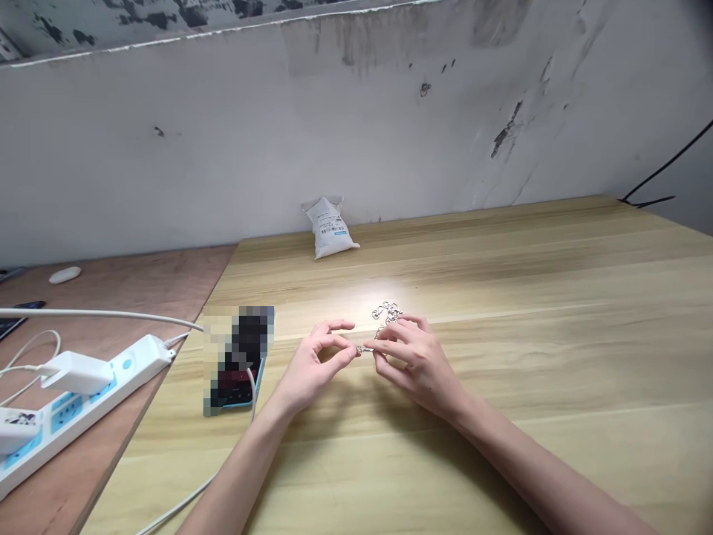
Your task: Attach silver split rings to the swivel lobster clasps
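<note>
Between my two hands is a small metal clasp [365, 349], silver in colour. My left hand [317, 364] pinches its left end between thumb and index finger, the other fingers held out. On the right end, the fingers of my right hand [415, 360] are closed, palm down. Just beyond the right fingers, a small heap of silver metal rings and links [388, 310] lies on the wooden table [529, 312]. Some links run down under the right fingers, so whether they join the clasp is hidden.
A white printed packet [331, 229] stands by the wall. Left of my hands lies a phone [239, 390], partly blurred out, with a white cable. On the brown table at left are a white power strip [139, 364] with plugged chargers and a white oval case [65, 275].
</note>
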{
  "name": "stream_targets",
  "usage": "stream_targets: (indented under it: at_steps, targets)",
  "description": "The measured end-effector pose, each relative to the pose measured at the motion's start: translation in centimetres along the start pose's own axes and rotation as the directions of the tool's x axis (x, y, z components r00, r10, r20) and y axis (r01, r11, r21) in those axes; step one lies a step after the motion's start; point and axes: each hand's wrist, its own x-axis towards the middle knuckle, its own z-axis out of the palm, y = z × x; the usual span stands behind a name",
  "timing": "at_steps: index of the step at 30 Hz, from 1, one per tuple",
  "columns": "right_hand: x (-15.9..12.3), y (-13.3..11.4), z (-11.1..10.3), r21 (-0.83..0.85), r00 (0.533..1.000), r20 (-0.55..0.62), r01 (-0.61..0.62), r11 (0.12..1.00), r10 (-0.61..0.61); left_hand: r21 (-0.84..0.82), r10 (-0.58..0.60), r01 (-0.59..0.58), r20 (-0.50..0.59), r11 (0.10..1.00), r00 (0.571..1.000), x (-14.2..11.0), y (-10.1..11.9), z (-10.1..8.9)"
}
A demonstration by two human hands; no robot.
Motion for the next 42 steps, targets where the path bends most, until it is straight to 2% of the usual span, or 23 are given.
stream_targets:
  at_steps: [18, 31, 33, 35, 38, 42]
  targets:
    - [-0.20, 0.22, 0.06, -0.070, 0.998, 0.042, 0.044, 0.997, -0.041, 0.017, 0.009, -0.009, -0.010, 1.000, 1.000, 0.03, -0.16, 0.07]
    - [-0.18, 0.32, -0.06, -0.111, 0.987, 0.098, 0.138, 0.984, -0.127, 0.127, 0.018, -0.028, 0.084, 0.992, 0.996, -0.08, 0.17, -0.05]
    - [-0.21, 0.37, -0.04, -0.127, 0.987, 0.116, 0.130, 0.983, -0.115, 0.182, 0.059, -0.068, 0.053, 0.981, 0.997, -0.12, 0.11, 0.03]
    - [-0.23, 0.40, -0.13, -0.124, 0.982, 0.152, 0.135, 0.983, -0.115, 0.270, 0.157, -0.152, 0.002, 0.951, 0.988, -0.16, 0.15, 0.03]
    - [-0.21, 0.30, -0.41, -0.074, 0.969, 0.213, 0.141, 0.987, -0.122, 0.397, 0.319, -0.277, -0.044, 0.875, 0.947, -0.24, 0.39, -0.13]
    - [-0.22, 0.04, -0.48, -0.024, 0.974, 0.219, 0.056, 0.998, -0.050, 0.462, 0.411, -0.347, -0.044, 0.816, 0.910, -0.36, 0.76, -0.28]
